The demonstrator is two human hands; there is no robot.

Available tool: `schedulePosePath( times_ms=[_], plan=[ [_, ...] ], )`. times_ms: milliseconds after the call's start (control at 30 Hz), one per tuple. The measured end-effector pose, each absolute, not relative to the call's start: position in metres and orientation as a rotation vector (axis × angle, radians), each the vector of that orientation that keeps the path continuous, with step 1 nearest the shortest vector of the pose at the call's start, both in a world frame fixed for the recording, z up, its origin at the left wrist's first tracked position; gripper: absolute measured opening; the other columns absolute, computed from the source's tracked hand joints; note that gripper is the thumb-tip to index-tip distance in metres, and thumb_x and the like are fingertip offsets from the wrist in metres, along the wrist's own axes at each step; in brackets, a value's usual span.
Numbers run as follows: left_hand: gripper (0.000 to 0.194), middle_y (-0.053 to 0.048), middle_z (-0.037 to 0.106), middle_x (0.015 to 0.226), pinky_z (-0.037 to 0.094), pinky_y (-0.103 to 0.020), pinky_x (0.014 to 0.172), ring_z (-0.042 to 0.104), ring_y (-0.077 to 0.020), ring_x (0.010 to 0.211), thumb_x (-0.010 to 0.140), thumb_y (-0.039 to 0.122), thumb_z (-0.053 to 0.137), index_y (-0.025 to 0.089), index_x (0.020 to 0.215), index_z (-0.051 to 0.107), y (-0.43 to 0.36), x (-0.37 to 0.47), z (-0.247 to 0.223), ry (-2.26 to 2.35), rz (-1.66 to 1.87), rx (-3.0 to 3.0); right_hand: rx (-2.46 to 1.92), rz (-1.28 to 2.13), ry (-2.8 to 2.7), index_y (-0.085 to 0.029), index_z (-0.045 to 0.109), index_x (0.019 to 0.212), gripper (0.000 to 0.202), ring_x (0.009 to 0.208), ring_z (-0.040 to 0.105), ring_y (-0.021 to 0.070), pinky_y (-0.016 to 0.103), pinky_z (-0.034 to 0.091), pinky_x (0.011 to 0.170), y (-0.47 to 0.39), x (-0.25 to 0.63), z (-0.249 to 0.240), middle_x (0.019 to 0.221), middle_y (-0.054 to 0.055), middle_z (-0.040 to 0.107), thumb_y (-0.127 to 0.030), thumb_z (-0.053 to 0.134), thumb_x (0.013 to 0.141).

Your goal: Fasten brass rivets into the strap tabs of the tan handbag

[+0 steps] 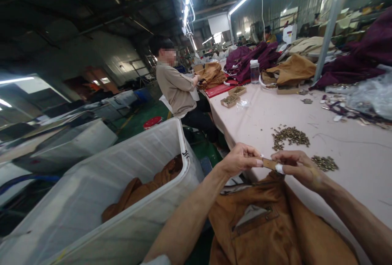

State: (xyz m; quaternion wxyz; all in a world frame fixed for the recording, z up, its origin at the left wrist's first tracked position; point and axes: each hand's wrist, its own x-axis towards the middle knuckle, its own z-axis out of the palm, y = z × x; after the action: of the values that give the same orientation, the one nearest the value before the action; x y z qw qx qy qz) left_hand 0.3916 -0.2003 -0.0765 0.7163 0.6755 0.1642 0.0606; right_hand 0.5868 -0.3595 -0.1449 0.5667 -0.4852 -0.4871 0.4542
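A short tan leather strap (269,164) is stretched between my two hands at the top of a brown leather bag (260,228). My left hand (243,159) pinches the strap's left end between thumb and fingers. At the other end, my right hand (298,168) grips it, with white wrapping on the thumb. The bag hangs at the table's edge, its zipped pocket partly open and showing pale lining. Just beyond my hands, small brass-coloured metal pieces (290,137) lie in a pile, and a second pile (325,163) sits beside my right hand.
A large white plastic bin (137,142) with brown leather pieces (143,187) stands at my left. Across the pale table (352,150) are small boxes of metal parts (230,101), a clear bottle (254,72) and purple bags (251,59). A co-worker (174,85) sits at the far corner.
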Motion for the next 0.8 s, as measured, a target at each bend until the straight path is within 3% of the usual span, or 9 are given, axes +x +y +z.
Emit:
schedulePosePath(
  times_ms=[200,367,567,667,800],
  plan=[
    [0.043,0.003,0.049,0.066,0.025,-0.023,0.056,0.038,-0.0075,0.06,0.068,0.041,0.091,0.008,0.079,0.067,-0.194,0.404,-0.084,0.324,0.112,1.672,-1.15,1.095,-1.178,-0.016,0.073,0.1,0.038,0.073,0.052,0.0182,0.031,0.04,0.067,-0.355,0.592,-0.147,0.078,0.003,0.064,-0.051,0.073,0.088],
    [0.041,0.004,0.043,0.066,0.023,-0.025,0.057,0.034,-0.0082,0.061,0.073,0.045,0.085,0.01,0.078,0.065,-0.182,0.407,-0.085,0.306,0.105,1.822,-1.088,1.063,-1.219,-0.017,0.069,0.092,0.034,0.087,0.058,0.0221,0.034,0.044,0.079,-0.352,0.592,-0.152,0.093,0.007,0.069,-0.052,0.068,0.092],
    [0.039,0.004,0.046,0.065,0.024,-0.024,0.056,0.035,-0.0087,0.061,0.075,0.046,0.081,0.01,0.082,0.067,-0.179,0.406,-0.097,0.362,0.076,1.834,-1.015,1.12,-1.019,-0.017,0.065,0.085,0.032,0.072,0.057,0.0183,0.032,0.043,0.068,-0.342,0.583,-0.177,0.08,0.005,0.068,-0.048,0.07,0.091],
    [0.042,0.005,0.043,0.061,0.019,-0.024,0.053,0.031,-0.0071,0.056,0.071,0.046,0.084,0.011,0.076,0.062,-0.18,0.406,-0.109,0.408,0.117,1.668,-1.001,1.127,-0.928,-0.019,0.056,0.08,0.032,0.064,0.053,0.0154,0.03,0.042,0.064,-0.336,0.573,-0.181,0.068,0.001,0.06,-0.047,0.066,0.092],
    [0.041,0.007,0.039,0.058,0.013,-0.023,0.05,0.024,-0.0047,0.051,0.071,0.044,0.083,0.011,0.076,0.061,-0.184,0.407,-0.128,0.432,0.141,1.409,-1.052,1.167,-0.85,-0.023,0.045,0.079,0.032,0.051,0.036,0.0107,0.026,0.032,0.051,-0.331,0.562,-0.184,0.059,-0.008,0.037,-0.05,0.056,0.093]
  ],
)
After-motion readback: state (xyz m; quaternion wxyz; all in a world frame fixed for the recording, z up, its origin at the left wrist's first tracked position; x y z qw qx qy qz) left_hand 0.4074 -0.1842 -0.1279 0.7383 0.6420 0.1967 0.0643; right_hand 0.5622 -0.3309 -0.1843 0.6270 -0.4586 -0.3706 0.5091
